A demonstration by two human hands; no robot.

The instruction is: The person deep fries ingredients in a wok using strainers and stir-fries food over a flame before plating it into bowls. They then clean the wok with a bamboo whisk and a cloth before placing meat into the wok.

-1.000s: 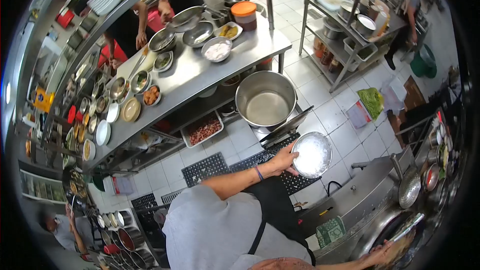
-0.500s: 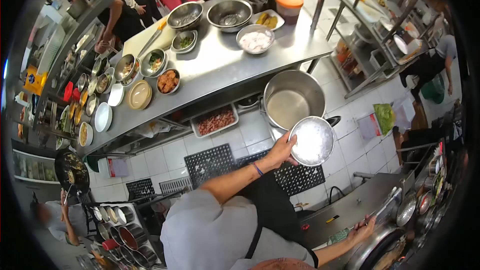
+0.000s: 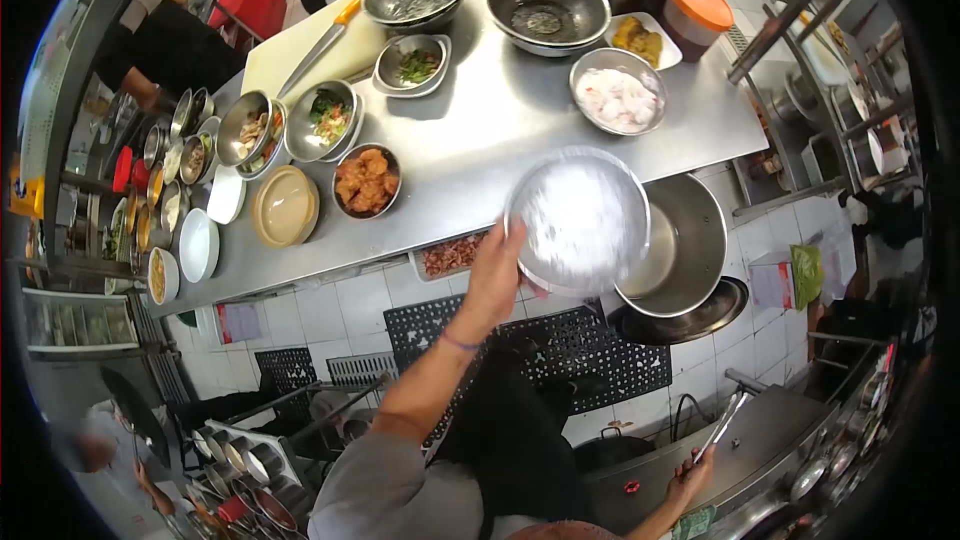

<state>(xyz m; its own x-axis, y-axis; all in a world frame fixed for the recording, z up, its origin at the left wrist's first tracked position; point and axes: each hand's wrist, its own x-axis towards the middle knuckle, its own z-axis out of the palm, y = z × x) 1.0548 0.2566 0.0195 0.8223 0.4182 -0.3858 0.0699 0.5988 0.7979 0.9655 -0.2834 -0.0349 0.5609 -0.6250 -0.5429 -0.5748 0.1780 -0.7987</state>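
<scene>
Head view: left hand (image 3: 493, 278) has its fingers clamped on the near-left edge of a round, shallow silver metal bowl (image 3: 622, 240) with a bright white, motion-blurred inside; thumb on top, other fingers mostly hidden underneath. Contents can't be told. Bowl lies up and to the right of the knuckles; round, so no long axis. It overlaps the front edge of the long stainless-steel table (image 3: 470, 145) and the left part of the large deep silver pot (image 3: 705, 240); looks held up, height over either unclear. Small metal bowl of pale pinkish-white pieces (image 3: 619, 100) sits on the table just beyond it. Left hand is nearer to all of these.

Right hand (image 3: 688, 480), well apart at lower right, has its fingers closed around long silver metal tongs (image 3: 722, 426), long axis slanting up-right over the grey metal counter (image 3: 765, 435).

Versus half a second ago: bowl has gone from overlapping the pot's front to the table edge; table fills more of the view; tongs sit left of where they were.
</scene>
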